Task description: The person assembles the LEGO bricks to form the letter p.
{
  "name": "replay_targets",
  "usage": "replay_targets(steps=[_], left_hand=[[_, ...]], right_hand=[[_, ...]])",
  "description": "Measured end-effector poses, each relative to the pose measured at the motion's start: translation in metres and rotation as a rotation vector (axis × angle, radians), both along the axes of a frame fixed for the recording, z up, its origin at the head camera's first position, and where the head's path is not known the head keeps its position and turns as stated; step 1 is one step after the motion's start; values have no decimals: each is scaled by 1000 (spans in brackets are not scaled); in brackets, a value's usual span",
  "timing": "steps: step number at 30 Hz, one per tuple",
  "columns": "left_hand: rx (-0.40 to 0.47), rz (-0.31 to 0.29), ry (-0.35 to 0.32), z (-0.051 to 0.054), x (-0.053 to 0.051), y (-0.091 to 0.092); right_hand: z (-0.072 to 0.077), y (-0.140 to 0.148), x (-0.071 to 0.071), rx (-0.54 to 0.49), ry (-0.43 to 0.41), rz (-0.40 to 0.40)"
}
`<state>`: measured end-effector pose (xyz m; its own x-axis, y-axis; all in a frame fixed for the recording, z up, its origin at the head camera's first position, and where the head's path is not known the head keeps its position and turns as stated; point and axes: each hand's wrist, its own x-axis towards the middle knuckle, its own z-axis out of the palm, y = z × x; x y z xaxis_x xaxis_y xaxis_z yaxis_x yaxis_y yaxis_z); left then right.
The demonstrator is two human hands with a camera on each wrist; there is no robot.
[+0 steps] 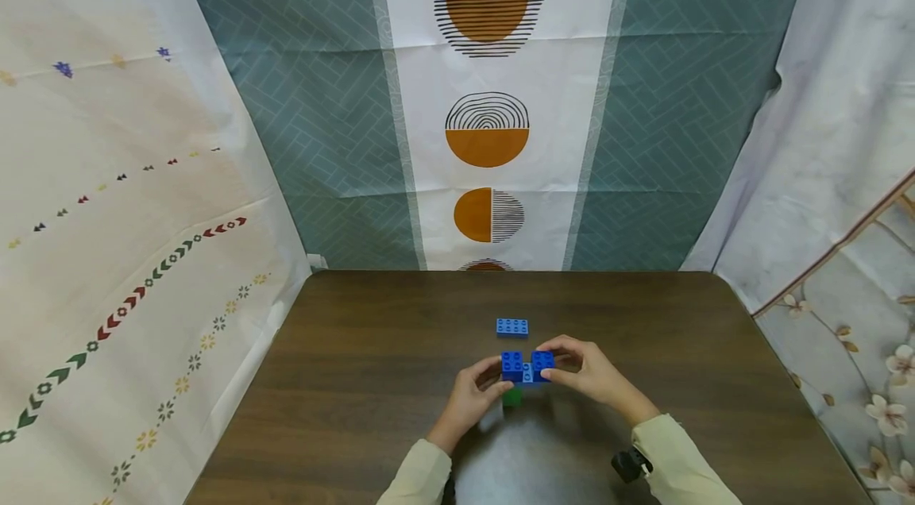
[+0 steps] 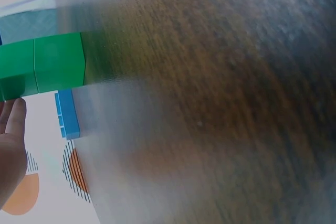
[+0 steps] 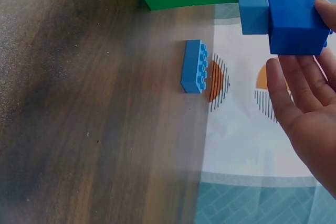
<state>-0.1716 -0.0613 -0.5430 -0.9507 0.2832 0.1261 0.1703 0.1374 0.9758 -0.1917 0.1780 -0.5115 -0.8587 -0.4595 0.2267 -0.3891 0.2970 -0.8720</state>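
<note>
A small stack of bricks stands between the hands: two green bricks (image 2: 60,61) one above the other, a light blue brick (image 3: 253,3) across them, and two dark blue bricks on top. My right hand (image 1: 588,375) holds the right dark blue brick (image 3: 296,22), thumb on the near side and fingers on the far side. At the other end, my left hand (image 1: 474,394) pinches the left dark blue brick (image 1: 511,366). Studs of the light blue brick show in the gap between the dark ones. In the left wrist view the left hand is mostly cut off.
Beyond the stack a loose light blue brick (image 1: 512,327) lies on the brown wooden table (image 1: 372,330). Patterned cloths (image 1: 314,92) hang behind the table and along both sides. A black strap device (image 1: 631,464) sits at the right wrist.
</note>
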Motion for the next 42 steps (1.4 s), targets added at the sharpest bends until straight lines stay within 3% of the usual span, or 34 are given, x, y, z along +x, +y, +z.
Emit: replay_targets(steps=[4,7,10,14,21,27,30,37,42], left_hand=[[10,4,-3,4,2,-1],[8,17,6,2,3,-1],[-6,31,9,0,3,0],[-12,34,15,-1,3,0],[20,14,6,5,5,-1],[4,16,-1,7,4,0],[12,21,6,2,1,1],[44,13,10,-25,-8,0],[55,13,9,-28,-10,0]], right_hand=[[18,-6,8,-2,-24,-5],[32,-10,14,9,-29,-17],[36,-12,18,15,-23,-28],[28,-12,16,-4,-21,-36],[-2,-2,1,4,-3,-18],[-6,6,-9,-8,-58,-28],[-7,5,-16,-6,-76,-79],[-7,-1,-35,-63,-69,-164],[-19,-5,-55,-107,-23,-176]])
